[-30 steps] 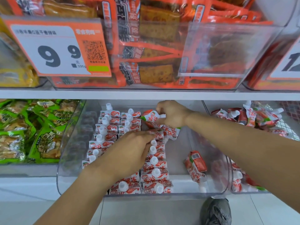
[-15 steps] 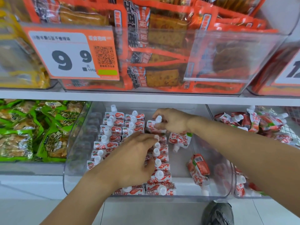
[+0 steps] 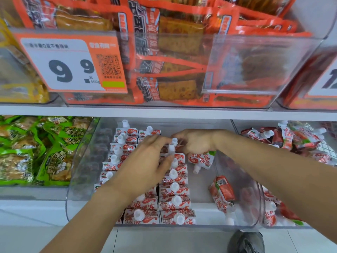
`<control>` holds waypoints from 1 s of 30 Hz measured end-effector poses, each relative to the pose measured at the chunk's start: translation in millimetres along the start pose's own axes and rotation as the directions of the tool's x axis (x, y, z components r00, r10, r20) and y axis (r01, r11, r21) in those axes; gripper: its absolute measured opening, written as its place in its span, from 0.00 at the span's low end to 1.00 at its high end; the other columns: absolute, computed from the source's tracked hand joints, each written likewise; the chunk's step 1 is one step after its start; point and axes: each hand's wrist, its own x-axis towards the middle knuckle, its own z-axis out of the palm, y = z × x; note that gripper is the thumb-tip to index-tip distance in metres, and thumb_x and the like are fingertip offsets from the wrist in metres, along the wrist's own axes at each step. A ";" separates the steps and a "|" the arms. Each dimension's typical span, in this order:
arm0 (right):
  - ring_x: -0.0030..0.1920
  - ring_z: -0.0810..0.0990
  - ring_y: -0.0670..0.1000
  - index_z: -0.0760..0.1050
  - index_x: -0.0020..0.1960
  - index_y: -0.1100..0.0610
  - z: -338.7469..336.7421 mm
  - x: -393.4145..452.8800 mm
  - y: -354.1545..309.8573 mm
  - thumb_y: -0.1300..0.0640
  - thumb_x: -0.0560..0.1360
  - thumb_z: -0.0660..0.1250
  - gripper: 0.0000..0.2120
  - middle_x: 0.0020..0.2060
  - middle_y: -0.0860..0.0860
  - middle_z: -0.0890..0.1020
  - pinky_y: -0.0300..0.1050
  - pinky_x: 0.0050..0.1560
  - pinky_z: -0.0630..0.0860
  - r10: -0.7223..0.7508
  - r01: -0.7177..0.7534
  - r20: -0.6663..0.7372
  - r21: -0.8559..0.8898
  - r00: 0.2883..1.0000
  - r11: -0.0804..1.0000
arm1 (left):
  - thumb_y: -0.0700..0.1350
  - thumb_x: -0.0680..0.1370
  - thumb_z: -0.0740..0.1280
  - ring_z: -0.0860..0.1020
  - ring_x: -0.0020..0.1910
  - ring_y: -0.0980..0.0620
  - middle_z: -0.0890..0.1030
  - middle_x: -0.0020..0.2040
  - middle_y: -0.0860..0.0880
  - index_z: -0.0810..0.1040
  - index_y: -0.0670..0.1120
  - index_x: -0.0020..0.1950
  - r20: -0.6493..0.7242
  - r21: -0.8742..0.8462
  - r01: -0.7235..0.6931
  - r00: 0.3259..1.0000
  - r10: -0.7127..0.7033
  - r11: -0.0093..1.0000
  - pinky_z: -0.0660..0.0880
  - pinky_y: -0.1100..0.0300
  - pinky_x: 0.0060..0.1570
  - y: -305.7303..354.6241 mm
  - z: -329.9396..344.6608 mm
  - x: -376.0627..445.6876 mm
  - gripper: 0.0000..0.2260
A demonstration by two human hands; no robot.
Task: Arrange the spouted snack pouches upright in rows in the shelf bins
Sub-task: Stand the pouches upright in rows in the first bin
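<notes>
Red-and-white spouted pouches (image 3: 175, 201) stand upright in three rows inside a clear bin (image 3: 82, 170) on the lower shelf. My left hand (image 3: 145, 163) lies over the middle row with fingers stretched toward the back, touching pouch tops. At the back of the right-hand row, my right hand (image 3: 195, 141) curls its fingers round an upright pouch (image 3: 174, 143) whose white spout shows beside the fingertips. Just under that hand a loose pouch (image 3: 200, 159) lies spout-down. Another loose pouch (image 3: 222, 194) leans near the bin's right wall.
The neighbouring bin on the right holds a jumbled heap of the same pouches (image 3: 291, 139). Green snack packs (image 3: 27, 152) fill the bin on the left. Orange packs (image 3: 173, 52) and a price tag (image 3: 69, 64) are on the shelf above. A shoe (image 3: 246, 241) shows below.
My right hand turned its tilted pouch upright at the back of the right row, and one pouch dropped beside it. My left hand slid further back along the rows.
</notes>
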 end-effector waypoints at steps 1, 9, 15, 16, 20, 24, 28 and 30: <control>0.52 0.84 0.53 0.77 0.50 0.43 -1.1 0.7 0.3 0.65 0.78 0.65 0.16 0.52 0.49 0.83 0.50 0.53 0.82 0.008 -0.009 0.005 0.017 1.000 1.000 | 0.52 0.79 0.65 0.71 0.62 0.55 0.75 0.62 0.54 0.71 0.53 0.68 0.005 -0.001 -0.001 1.000 0.001 1.000 0.67 0.65 0.60 -2.2 1.1 5.4 0.17; 0.60 0.80 0.56 0.75 0.65 0.58 -15.5 -7.8 8.7 0.75 0.73 0.63 0.23 0.60 0.55 0.81 0.59 0.59 0.79 0.104 -0.103 0.157 -0.013 0.982 0.995 | 0.42 0.78 0.68 0.76 0.56 0.54 0.79 0.60 0.53 0.74 0.55 0.68 0.192 -0.096 0.008 0.981 0.011 0.995 0.72 0.61 0.55 -10.1 9.4 37.7 0.19; 0.64 0.75 0.51 0.70 0.71 0.51 -18.8 -21.1 -6.0 0.71 0.74 0.59 0.29 0.68 0.48 0.74 0.41 0.57 0.77 0.118 -0.144 -0.083 -0.505 0.990 0.851 | 0.33 0.75 0.69 0.76 0.36 0.72 0.77 0.39 0.57 0.77 0.55 0.56 0.208 -0.155 0.096 0.976 -0.062 0.983 0.67 0.76 0.35 -21.6 16.3 48.1 0.18; 0.63 0.75 0.52 0.70 0.72 0.50 -19.0 -21.9 -3.6 0.68 0.75 0.62 0.27 0.69 0.49 0.74 0.42 0.56 0.75 0.162 -0.161 -0.053 -0.590 0.985 0.791 | 0.32 0.75 0.67 0.77 0.36 0.72 0.76 0.39 0.57 0.77 0.55 0.56 0.216 -0.160 0.100 0.974 -0.064 0.982 0.67 0.77 0.35 -21.9 16.4 47.7 0.19; 0.60 0.77 0.52 0.69 0.72 0.51 -15.2 -22.1 2.1 0.54 0.68 0.79 0.36 0.64 0.50 0.77 0.41 0.53 0.73 0.240 -0.195 -0.024 -0.667 0.970 0.719 | 0.29 0.75 0.63 0.80 0.39 0.69 0.76 0.40 0.55 0.76 0.55 0.56 0.237 -0.185 0.117 0.969 -0.071 0.976 0.68 0.78 0.35 -22.9 14.7 45.8 0.21; 0.53 0.77 0.52 0.75 0.65 0.56 -13.8 -30.6 -7.4 0.49 0.69 0.78 0.28 0.53 0.49 0.79 0.42 0.48 0.75 0.284 -0.175 0.032 -0.721 0.958 0.670 | 0.29 0.75 0.64 0.81 0.40 0.67 0.76 0.40 0.56 0.77 0.55 0.56 0.231 -0.205 0.116 0.971 -0.067 0.972 0.67 0.78 0.35 -25.2 16.4 46.7 0.21; 0.44 0.79 0.57 0.77 0.48 0.62 -8.3 -47.3 -8.9 0.53 0.69 0.74 0.15 0.44 0.56 0.79 0.45 0.38 0.75 0.194 -0.220 -0.127 -0.774 0.973 0.594 | 0.31 0.75 0.69 0.78 0.37 0.71 0.78 0.40 0.56 0.79 0.54 0.57 0.205 -0.220 0.110 0.977 -0.064 0.969 0.67 0.80 0.37 -24.9 15.7 45.6 0.19; 0.43 0.79 0.56 0.77 0.49 0.60 -4.6 -55.8 -14.0 0.57 0.71 0.71 0.09 0.47 0.56 0.79 0.43 0.38 0.74 0.159 -0.292 -0.245 -0.766 0.956 0.573 | 0.34 0.75 0.70 0.78 0.38 0.71 0.79 0.44 0.54 0.79 0.54 0.59 0.196 -0.212 0.107 0.978 -0.065 0.971 0.67 0.81 0.40 -24.4 14.8 44.3 0.18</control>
